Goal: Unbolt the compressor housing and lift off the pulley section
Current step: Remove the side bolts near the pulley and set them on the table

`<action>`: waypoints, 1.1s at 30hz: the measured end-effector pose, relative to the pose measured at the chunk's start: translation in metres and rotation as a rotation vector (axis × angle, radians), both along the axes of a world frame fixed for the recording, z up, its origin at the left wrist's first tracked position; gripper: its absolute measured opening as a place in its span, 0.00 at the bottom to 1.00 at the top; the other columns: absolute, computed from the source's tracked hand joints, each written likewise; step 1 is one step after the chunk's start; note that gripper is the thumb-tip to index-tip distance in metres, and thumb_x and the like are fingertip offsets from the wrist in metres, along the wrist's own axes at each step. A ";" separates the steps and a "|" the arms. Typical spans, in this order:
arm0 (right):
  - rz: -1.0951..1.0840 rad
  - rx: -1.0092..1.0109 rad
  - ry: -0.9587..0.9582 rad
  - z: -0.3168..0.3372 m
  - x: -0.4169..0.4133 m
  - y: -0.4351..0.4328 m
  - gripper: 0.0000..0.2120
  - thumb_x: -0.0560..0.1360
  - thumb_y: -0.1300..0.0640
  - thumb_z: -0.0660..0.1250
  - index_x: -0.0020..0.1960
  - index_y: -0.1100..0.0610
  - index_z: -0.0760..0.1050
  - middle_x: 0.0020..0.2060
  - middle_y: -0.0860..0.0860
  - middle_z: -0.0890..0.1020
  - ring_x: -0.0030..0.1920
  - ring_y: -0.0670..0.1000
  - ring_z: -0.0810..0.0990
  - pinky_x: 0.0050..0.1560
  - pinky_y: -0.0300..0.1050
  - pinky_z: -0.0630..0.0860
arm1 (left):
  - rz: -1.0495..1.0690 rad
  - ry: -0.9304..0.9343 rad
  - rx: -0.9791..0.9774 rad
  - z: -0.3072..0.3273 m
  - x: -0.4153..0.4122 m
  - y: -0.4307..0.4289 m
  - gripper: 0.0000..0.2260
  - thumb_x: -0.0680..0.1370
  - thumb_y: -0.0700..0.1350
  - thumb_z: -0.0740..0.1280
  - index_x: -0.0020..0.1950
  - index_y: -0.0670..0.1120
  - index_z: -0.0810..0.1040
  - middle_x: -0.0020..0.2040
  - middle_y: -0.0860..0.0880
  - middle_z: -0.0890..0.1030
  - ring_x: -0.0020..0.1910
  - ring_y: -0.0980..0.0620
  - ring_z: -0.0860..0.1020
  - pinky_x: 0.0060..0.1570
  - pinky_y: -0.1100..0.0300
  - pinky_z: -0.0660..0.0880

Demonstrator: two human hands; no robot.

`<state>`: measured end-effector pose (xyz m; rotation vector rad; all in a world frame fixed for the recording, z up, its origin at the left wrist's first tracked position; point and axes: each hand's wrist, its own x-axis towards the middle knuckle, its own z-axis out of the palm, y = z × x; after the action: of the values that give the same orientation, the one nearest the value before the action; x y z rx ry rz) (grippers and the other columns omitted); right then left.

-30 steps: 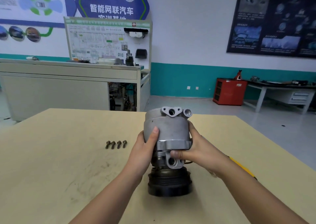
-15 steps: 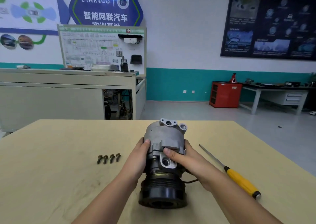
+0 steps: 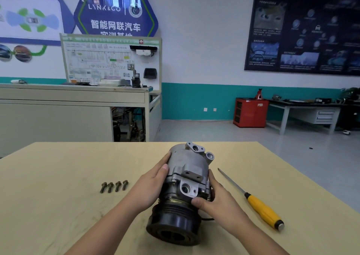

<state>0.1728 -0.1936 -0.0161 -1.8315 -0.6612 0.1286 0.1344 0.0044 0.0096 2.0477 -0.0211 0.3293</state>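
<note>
Silver metal compressor housing (image 3: pixel 187 163) is clasped from both sides. The left hand (image 3: pixel 150 188) curls round its left flank, and the right hand (image 3: pixel 220 202) grips the lower right with its thumb pressed under the mounting lug. The unit tilts with its black pulley section (image 3: pixel 173 225) nearest the person, mid-way across the tan table (image 3: pixel 58 176). Four bolts (image 3: pixel 114 186) lie in a row to the left, apart from it. A yellow-handled screwdriver (image 3: pixel 261 210) lies to the right.
</note>
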 end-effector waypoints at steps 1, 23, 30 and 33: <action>-0.030 0.000 -0.015 -0.002 0.001 0.001 0.53 0.52 0.27 0.73 0.72 0.38 0.55 0.54 0.35 0.81 0.55 0.37 0.78 0.55 0.37 0.74 | -0.003 -0.001 -0.002 0.000 0.000 0.000 0.16 0.83 0.56 0.50 0.69 0.72 0.58 0.68 0.65 0.66 0.65 0.63 0.66 0.63 0.63 0.63; -0.256 -0.232 -0.361 0.007 0.036 0.029 0.52 0.52 0.14 0.47 0.68 0.42 0.66 0.46 0.41 0.83 0.48 0.43 0.80 0.46 0.42 0.77 | 0.116 -0.001 0.522 -0.013 0.027 0.035 0.41 0.63 0.74 0.39 0.76 0.64 0.49 0.51 0.48 0.82 0.49 0.48 0.78 0.43 0.56 0.71; -0.244 -0.232 -0.297 0.011 0.052 0.037 0.44 0.56 0.17 0.52 0.63 0.41 0.71 0.47 0.40 0.83 0.50 0.44 0.80 0.50 0.46 0.77 | 0.175 -0.025 0.521 -0.020 0.047 0.041 0.43 0.64 0.72 0.37 0.76 0.59 0.56 0.52 0.45 0.83 0.53 0.44 0.79 0.48 0.54 0.71; -0.241 -0.241 -0.302 0.013 0.055 0.040 0.44 0.54 0.18 0.54 0.63 0.40 0.72 0.46 0.40 0.83 0.49 0.43 0.80 0.48 0.43 0.76 | 0.183 -0.043 0.473 -0.021 0.046 0.042 0.42 0.64 0.72 0.38 0.76 0.58 0.58 0.54 0.44 0.83 0.54 0.42 0.78 0.49 0.53 0.72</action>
<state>0.2278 -0.1533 -0.0033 -2.1727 -0.6465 -0.2420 0.1802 0.0469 -0.0114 2.5180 0.0682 0.5207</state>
